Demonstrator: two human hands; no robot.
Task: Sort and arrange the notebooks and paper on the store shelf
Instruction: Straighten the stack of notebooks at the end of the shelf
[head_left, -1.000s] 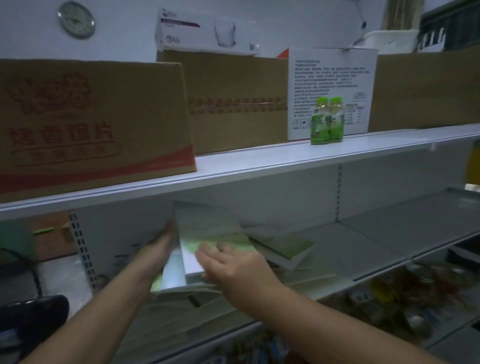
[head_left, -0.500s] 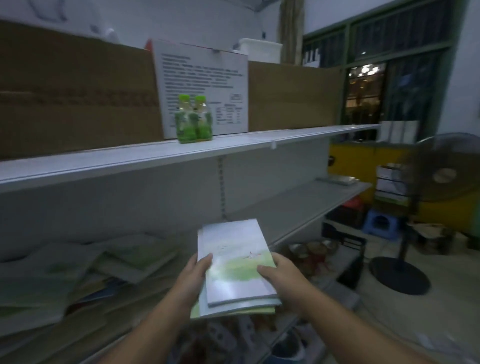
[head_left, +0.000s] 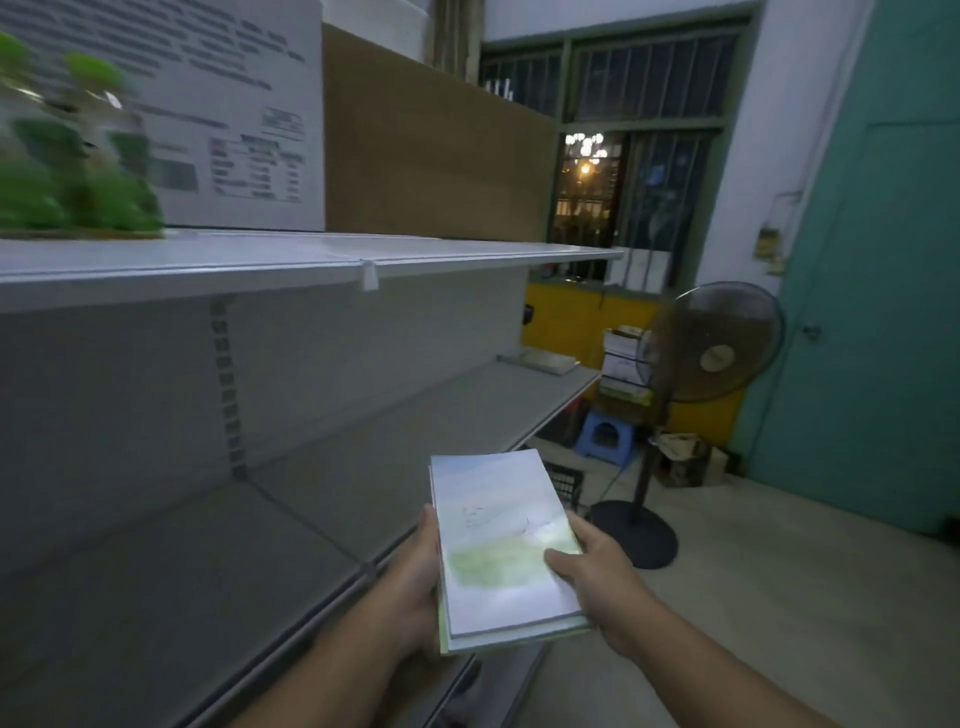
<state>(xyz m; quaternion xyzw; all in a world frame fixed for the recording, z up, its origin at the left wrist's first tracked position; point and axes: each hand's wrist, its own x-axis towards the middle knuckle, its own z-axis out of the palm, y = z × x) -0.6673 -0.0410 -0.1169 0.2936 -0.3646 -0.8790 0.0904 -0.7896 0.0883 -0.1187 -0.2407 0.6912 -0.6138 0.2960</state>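
Note:
A small stack of notebooks (head_left: 498, 540) with pale green-and-white covers is held flat in front of me, just off the front edge of the grey middle shelf (head_left: 218, 561). My left hand (head_left: 415, 577) grips the stack's left edge from below and beside. On the right edge my right hand (head_left: 592, 566) holds it, thumb lying over the top cover. A thin paper pile (head_left: 543, 359) lies at the far end of that shelf. The messy notebook heap is out of view.
On the upper shelf (head_left: 311, 260) stand green bottles (head_left: 72, 176), a white printed carton (head_left: 234, 114) and a brown carton (head_left: 436, 150). To the right, a standing fan (head_left: 711, 343), a blue stool (head_left: 605, 434) and boxes occupy the floor by a teal door (head_left: 883, 312).
Both hands lifted the stack out of the heap on the left and carried it rightward along the shelf. My view swung right with them, so the heap has left the frame.

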